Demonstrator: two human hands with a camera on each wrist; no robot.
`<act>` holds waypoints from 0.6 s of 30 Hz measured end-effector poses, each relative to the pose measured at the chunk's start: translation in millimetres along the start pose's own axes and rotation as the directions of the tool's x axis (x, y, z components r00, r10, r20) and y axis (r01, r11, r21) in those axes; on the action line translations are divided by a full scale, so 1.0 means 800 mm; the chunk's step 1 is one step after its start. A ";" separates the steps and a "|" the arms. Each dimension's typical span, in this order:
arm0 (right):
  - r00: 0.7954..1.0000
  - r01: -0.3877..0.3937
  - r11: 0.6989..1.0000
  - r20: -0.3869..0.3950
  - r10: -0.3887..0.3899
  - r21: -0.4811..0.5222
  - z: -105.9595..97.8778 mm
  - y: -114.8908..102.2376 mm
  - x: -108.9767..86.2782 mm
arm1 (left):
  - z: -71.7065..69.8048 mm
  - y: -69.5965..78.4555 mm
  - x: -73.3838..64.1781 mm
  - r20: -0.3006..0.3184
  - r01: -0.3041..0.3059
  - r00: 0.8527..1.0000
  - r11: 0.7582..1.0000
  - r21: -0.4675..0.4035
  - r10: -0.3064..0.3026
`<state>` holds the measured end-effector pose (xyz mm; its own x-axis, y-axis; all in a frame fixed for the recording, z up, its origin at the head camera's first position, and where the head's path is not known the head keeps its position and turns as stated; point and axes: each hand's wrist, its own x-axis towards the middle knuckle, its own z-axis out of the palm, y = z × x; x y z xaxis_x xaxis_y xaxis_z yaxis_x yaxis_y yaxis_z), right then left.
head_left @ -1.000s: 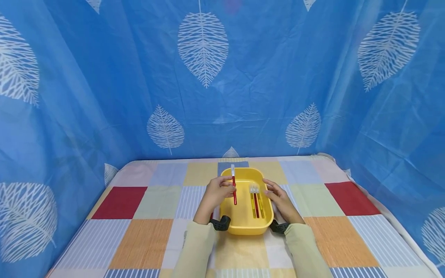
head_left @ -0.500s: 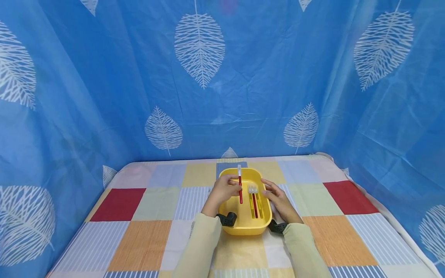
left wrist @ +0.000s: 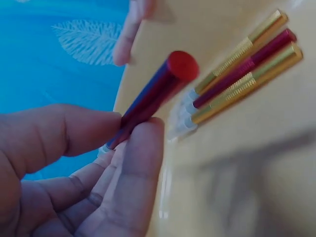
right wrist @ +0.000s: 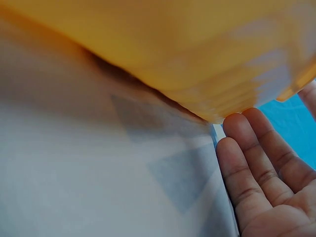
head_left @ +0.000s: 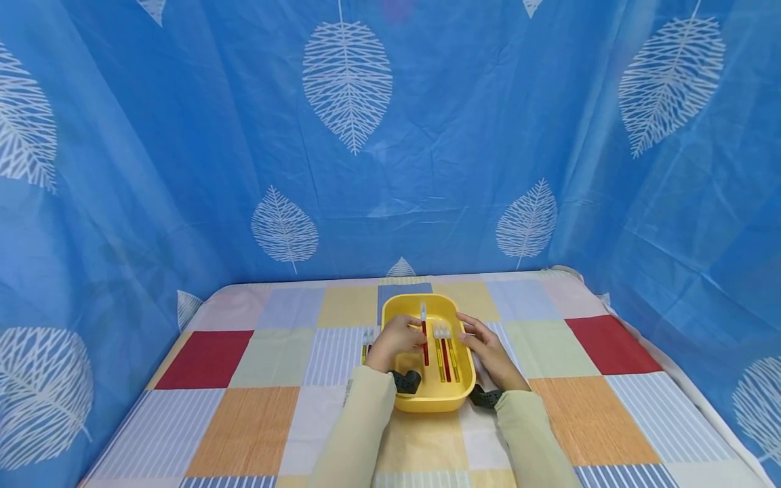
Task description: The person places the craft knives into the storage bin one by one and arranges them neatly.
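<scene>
My left hand [head_left: 403, 339] pinches a red craft knife [head_left: 425, 344] between thumb and fingers, over the left part of a yellow tray [head_left: 427, 405]. The knife's clear cap points away from me. In the left wrist view the round butt end of the red craft knife [left wrist: 181, 68] faces the camera. To its right, two gold craft knives [left wrist: 247, 86] and a red one [left wrist: 247, 69] lie side by side in the tray. My right hand [head_left: 491, 349] rests at the tray's right rim. Its fairly straight fingers [right wrist: 239, 129] touch the outer wall in the right wrist view.
More capped craft knives [head_left: 367, 344] lie on the table left of the tray, partly hidden by my left hand. A patchwork cloth [head_left: 262, 427] covers the table. Blue leaf-print curtains [head_left: 427, 135] hang at the back and both sides.
My left hand has moved right and lower over the tray with the red craft knife. Knives left of the tray have come into sight. The right hand stays at the rim.
</scene>
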<state>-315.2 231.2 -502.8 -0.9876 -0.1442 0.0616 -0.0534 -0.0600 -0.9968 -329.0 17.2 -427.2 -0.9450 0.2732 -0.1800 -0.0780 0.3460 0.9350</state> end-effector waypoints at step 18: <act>1.000 0.001 0.999 -0.010 -0.002 -0.043 0.001 -0.002 0.000 | 0.014 -0.004 0.015 0.027 0.096 0.995 0.992 0.086 -0.099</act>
<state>-314.9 230.9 -501.0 -0.9890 -0.1339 0.0628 -0.0610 -0.0179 -0.9980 -336.6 29.8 -435.9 -0.9239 0.2616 -0.2794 -0.1408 0.4466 0.8836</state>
